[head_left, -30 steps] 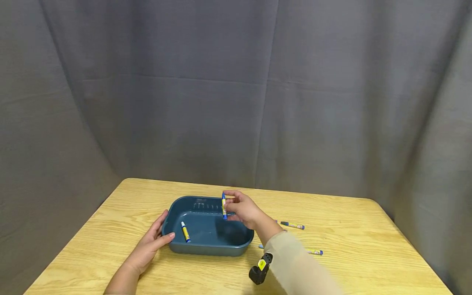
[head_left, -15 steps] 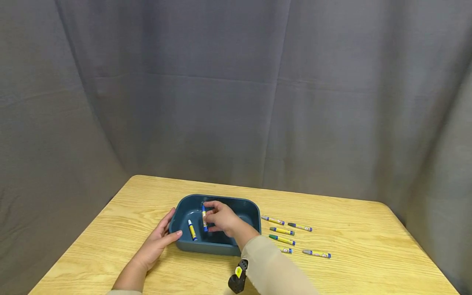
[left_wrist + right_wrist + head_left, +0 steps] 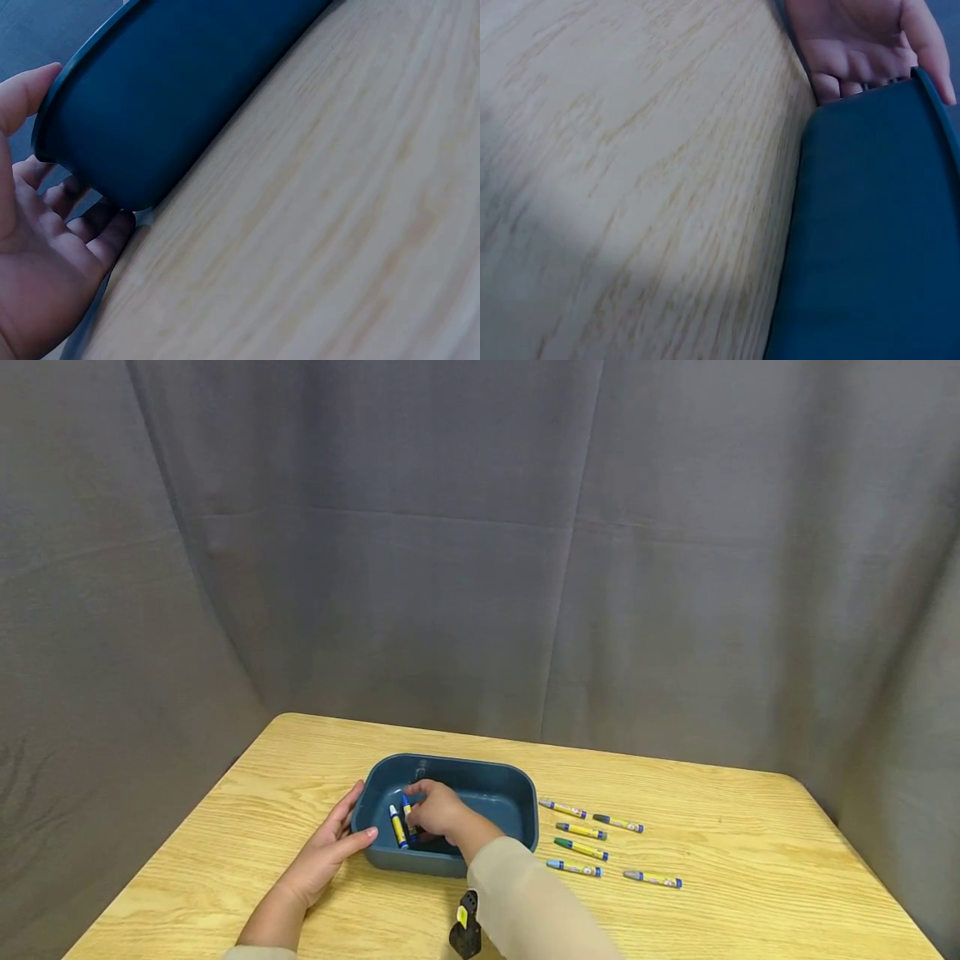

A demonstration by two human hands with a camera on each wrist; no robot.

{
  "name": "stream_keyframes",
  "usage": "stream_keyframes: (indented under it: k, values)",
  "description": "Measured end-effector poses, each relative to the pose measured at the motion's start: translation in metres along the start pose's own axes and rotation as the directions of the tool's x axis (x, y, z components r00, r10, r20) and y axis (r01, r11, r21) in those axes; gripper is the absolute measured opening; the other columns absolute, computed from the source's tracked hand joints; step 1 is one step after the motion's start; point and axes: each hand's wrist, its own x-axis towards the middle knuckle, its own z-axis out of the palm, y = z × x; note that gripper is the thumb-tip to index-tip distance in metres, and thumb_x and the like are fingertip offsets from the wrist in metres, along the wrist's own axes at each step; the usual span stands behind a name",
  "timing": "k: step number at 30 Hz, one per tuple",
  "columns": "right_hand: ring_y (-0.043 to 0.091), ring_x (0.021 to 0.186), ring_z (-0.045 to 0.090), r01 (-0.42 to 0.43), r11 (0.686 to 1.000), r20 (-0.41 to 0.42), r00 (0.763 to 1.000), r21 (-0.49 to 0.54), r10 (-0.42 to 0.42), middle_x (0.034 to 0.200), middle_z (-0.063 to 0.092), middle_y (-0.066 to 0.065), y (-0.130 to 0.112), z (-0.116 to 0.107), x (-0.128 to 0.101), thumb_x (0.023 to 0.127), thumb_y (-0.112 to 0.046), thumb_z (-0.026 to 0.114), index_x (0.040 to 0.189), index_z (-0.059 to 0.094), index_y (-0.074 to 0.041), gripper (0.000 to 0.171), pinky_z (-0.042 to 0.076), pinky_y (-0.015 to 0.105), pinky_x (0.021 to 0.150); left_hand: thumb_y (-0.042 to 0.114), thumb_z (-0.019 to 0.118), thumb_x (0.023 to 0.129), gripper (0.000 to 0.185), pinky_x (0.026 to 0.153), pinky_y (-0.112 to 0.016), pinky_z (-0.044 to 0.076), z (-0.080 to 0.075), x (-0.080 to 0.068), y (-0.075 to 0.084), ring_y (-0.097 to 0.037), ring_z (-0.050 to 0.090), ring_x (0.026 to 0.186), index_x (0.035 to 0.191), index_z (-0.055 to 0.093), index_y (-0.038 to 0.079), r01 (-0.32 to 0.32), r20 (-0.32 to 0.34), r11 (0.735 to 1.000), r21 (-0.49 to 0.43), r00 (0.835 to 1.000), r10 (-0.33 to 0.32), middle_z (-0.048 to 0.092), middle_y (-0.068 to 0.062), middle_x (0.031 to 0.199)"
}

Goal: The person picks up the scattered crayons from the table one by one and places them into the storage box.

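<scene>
Right hand [image 3: 437, 814] is down inside the tub [image 3: 495, 787], pinching a blue crayon [image 3: 407, 807]; left hand [image 3: 327, 852], fingers spread, braces the tub's near-left corner.

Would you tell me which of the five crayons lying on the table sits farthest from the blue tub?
The grey-tipped crayon at the front right of the group. It lies alone at the outer right; the other four lie closer to the tub.

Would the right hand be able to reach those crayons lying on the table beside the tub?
Probably yes. The right hand is down inside the tub, but the five crayons lie in the open on that hand's side, with nothing between them and the tub.
</scene>
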Motion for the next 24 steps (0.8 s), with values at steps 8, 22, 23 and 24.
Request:
stream_keyframes:
  k: [8,22,23,24]
  values:
    - [0.018,0.072,0.065,-0.016,0.989,0.006,1.000,-0.146,0.017,0.088,0.063,0.010,-0.0045,0.0059,0.0019,0.085,0.005,0.067,0.122,0.063,-0.002,0.038,0.058,0.031,0.062,0.019,0.060,0.095,0.081,0.094,-0.008,0.034,-0.0005,-0.0022,0.0018,-0.036,0.019,0.150,0.159,0.011,0.019,-0.012,0.002,1.000,-0.003,1.000,0.012,0.018,-0.018,0.163]
    - [0.017,0.079,0.065,0.013,0.910,-0.001,1.000,-0.414,-0.015,0.098,0.068,0.011,-0.0104,0.0072,-0.0009,0.087,-0.008,0.072,0.119,0.068,-0.005,0.032,0.055,0.032,0.077,0.016,0.059,0.095,0.080,0.092,-0.006,0.035,0.0002,-0.0019,0.0016,-0.035,0.019,0.150,0.159,0.011,0.018,-0.023,0.004,1.000,-0.016,1.000,0.023,0.016,-0.018,0.163]
    - [0.016,0.077,0.064,0.011,0.911,-0.005,1.000,-0.411,-0.015,0.096,0.068,0.010,-0.0104,0.0068,-0.0008,0.087,-0.009,0.072,0.119,0.068,-0.005,0.032,0.054,0.031,0.076,0.017,0.059,0.095,0.080,0.092,-0.005,0.035,0.0000,-0.0020,0.0014,-0.035,0.019,0.150,0.159,0.011,0.019,-0.017,0.003,1.000,-0.012,1.000,0.017,0.016,-0.018,0.164]
    - [0.017,0.076,0.066,0.006,0.919,-0.007,1.000,-0.393,-0.010,0.095,0.068,0.011,-0.0104,0.0066,-0.0010,0.087,-0.009,0.072,0.118,0.068,-0.005,0.032,0.055,0.030,0.074,0.017,0.059,0.096,0.079,0.091,-0.005,0.035,-0.0004,-0.0020,0.0010,-0.036,0.018,0.150,0.159,0.011,0.019,-0.015,0.001,1.000,-0.007,1.000,0.015,0.016,-0.018,0.164]
